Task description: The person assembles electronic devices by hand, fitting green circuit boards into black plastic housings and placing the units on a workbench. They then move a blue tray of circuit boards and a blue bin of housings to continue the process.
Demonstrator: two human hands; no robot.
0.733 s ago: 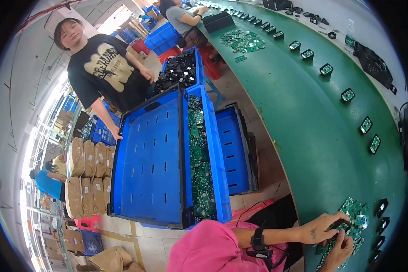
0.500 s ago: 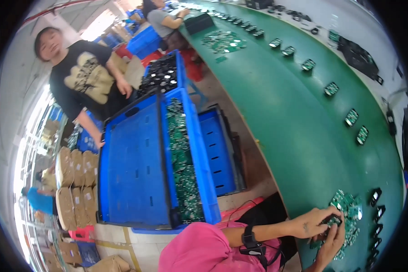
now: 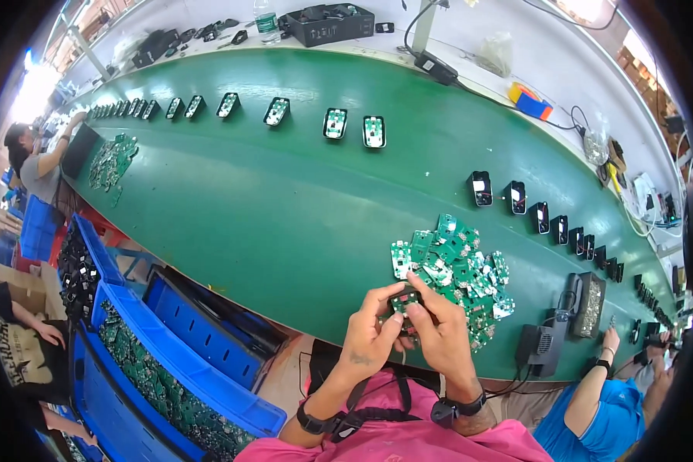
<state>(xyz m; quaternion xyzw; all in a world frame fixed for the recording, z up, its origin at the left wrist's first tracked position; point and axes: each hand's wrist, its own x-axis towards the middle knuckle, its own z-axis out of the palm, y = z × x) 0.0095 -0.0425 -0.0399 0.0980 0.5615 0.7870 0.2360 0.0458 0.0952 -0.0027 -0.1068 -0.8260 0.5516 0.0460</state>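
Observation:
My left hand (image 3: 368,339) and my right hand (image 3: 443,333) are closed together around a small black plastic housing (image 3: 402,292) with a green circuit board in it. Both thumbs press on the board's face; the fingers cover most of the housing's sides. A loose heap of green circuit boards (image 3: 470,266) lies on the bench just beyond and right of my hands. Farther back at the left, a spaced row of black housings has boards seated in them, the nearest being a housing (image 3: 373,132). Rightward runs a row of black housings (image 3: 518,198) without green boards showing.
The green bench (image 3: 285,200) spans the view. At right stand a black machine (image 3: 543,343) and a bin of small parts (image 3: 590,304), beside a co-worker in blue (image 3: 600,416). Blue crates of boards (image 3: 162,385) stand at left, near two other people. A shelf (image 3: 470,73) runs behind.
My view has swung right, so the bench now lies across it and the right-hand co-worker shows. Both hands still grip the housing, with the thumbs now on the board.

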